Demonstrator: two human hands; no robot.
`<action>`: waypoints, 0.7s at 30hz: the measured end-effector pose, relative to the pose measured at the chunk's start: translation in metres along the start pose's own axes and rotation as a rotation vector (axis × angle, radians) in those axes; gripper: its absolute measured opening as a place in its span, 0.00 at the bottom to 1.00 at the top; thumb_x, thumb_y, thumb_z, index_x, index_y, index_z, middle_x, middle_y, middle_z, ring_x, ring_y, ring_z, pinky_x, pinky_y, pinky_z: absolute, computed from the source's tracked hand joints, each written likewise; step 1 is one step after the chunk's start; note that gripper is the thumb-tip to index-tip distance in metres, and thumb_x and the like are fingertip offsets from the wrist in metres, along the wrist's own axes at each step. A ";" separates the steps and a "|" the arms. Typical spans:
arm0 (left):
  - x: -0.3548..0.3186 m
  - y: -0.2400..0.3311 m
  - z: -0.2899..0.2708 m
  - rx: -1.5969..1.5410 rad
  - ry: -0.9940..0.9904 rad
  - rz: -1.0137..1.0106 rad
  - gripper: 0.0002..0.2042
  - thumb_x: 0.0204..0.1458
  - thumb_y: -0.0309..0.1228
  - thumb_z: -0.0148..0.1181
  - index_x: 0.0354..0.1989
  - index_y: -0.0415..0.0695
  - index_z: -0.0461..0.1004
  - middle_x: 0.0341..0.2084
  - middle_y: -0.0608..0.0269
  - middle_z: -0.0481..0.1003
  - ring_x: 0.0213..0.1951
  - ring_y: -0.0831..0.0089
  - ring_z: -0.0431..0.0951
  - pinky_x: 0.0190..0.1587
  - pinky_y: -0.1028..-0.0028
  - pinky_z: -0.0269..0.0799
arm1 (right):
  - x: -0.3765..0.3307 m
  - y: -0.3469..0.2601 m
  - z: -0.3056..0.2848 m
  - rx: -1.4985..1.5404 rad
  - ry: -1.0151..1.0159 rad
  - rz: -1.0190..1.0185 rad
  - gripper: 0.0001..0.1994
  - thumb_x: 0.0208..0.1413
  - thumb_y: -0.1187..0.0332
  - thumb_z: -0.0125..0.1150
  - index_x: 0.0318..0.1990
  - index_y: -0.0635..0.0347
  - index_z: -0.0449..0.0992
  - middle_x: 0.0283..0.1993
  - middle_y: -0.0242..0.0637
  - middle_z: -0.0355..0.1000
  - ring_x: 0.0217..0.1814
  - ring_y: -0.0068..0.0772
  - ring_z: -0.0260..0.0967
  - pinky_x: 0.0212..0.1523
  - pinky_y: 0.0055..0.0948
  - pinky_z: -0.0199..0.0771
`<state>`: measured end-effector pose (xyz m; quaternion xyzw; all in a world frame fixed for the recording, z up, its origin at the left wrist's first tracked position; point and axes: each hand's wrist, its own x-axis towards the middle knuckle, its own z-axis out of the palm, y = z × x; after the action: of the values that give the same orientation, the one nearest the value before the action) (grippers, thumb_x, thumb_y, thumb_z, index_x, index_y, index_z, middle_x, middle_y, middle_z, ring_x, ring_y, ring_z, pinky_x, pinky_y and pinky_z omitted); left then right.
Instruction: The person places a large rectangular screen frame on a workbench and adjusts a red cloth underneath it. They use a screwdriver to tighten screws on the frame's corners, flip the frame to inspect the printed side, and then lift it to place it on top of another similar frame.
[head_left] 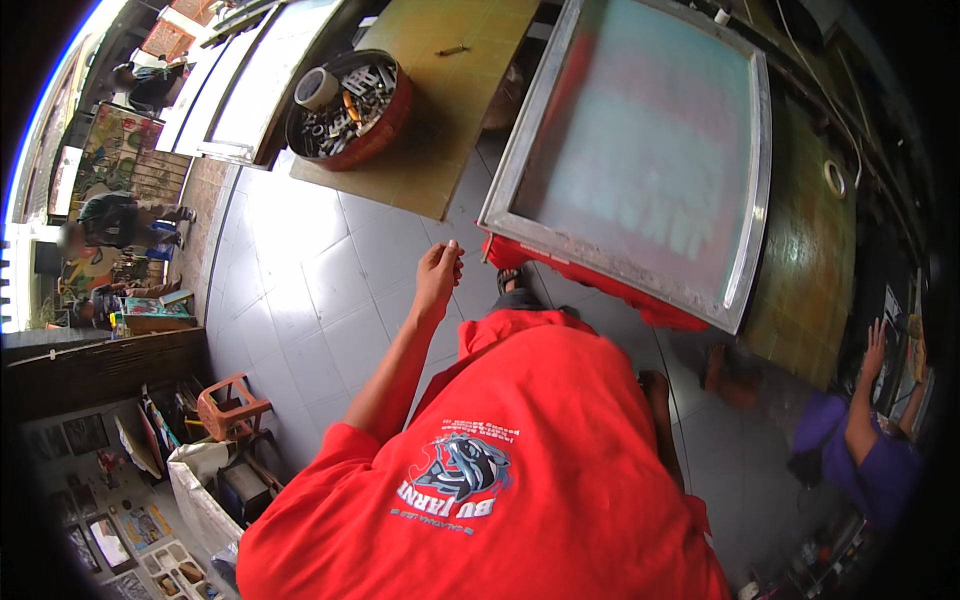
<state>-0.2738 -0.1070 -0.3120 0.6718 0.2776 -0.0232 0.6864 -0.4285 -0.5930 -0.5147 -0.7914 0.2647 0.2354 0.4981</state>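
My left hand point(441, 270) is out ahead of my body over the tiled floor, fingers curled and thumb against them, with no thing showing in it. Just to its right is the near left corner of a silk-screen printing frame point(640, 130), metal-edged with pale mesh and faint lettering. Red cloth point(590, 283) hangs out under its near edge. A dark limb, seemingly my right arm point(658, 425), hangs beside my red shirt; the fingers of my right hand cannot be made out.
A red round tub point(375, 130) of metal parts, with a tape roll point(316, 88), sits on a yellowish board point(450, 120). A person in purple point(850, 440) is at the right, hand raised. An orange plastic chair point(232, 407) stands left. Several people are outside, far left.
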 end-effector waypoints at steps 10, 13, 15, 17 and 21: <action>0.187 0.162 0.016 0.823 0.214 0.914 0.07 0.45 0.31 0.59 0.28 0.39 0.73 0.26 0.50 0.75 0.31 0.53 0.75 0.35 0.62 0.70 | -0.007 0.014 0.024 0.130 0.052 -0.079 0.12 0.54 0.64 0.53 0.34 0.66 0.73 0.29 0.37 0.71 0.29 0.29 0.70 0.31 0.27 0.71; 0.275 0.192 0.033 1.045 0.242 0.881 0.10 0.47 0.32 0.53 0.36 0.44 0.76 0.31 0.49 0.76 0.36 0.52 0.76 0.41 0.59 0.72 | -0.023 0.013 0.041 0.227 0.139 0.078 0.11 0.54 0.65 0.53 0.33 0.65 0.73 0.29 0.37 0.71 0.29 0.30 0.70 0.31 0.28 0.72; 0.323 0.197 0.036 1.144 0.219 0.817 0.12 0.48 0.31 0.49 0.38 0.46 0.76 0.33 0.48 0.76 0.37 0.51 0.77 0.40 0.58 0.72 | -0.035 0.015 0.055 0.255 0.191 0.118 0.10 0.53 0.66 0.52 0.33 0.64 0.74 0.29 0.36 0.71 0.29 0.29 0.70 0.32 0.29 0.72; 0.363 0.202 0.034 1.244 0.143 0.745 0.12 0.48 0.31 0.48 0.38 0.46 0.76 0.36 0.48 0.76 0.39 0.50 0.77 0.40 0.57 0.72 | -0.050 0.022 0.072 0.367 0.255 0.153 0.08 0.53 0.67 0.52 0.34 0.63 0.74 0.30 0.36 0.71 0.30 0.29 0.70 0.32 0.30 0.72; 0.410 0.205 0.034 1.582 0.044 0.663 0.14 0.50 0.36 0.52 0.43 0.43 0.74 0.37 0.48 0.76 0.41 0.51 0.76 0.42 0.57 0.72 | -0.085 0.039 0.128 0.307 0.354 0.236 0.09 0.54 0.66 0.54 0.36 0.63 0.74 0.30 0.36 0.73 0.27 0.26 0.69 0.27 0.27 0.70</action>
<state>0.1669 0.0211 -0.2963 0.9997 -0.0175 0.0047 -0.0183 -0.5316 -0.4749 -0.5367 -0.6991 0.4709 0.1071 0.5273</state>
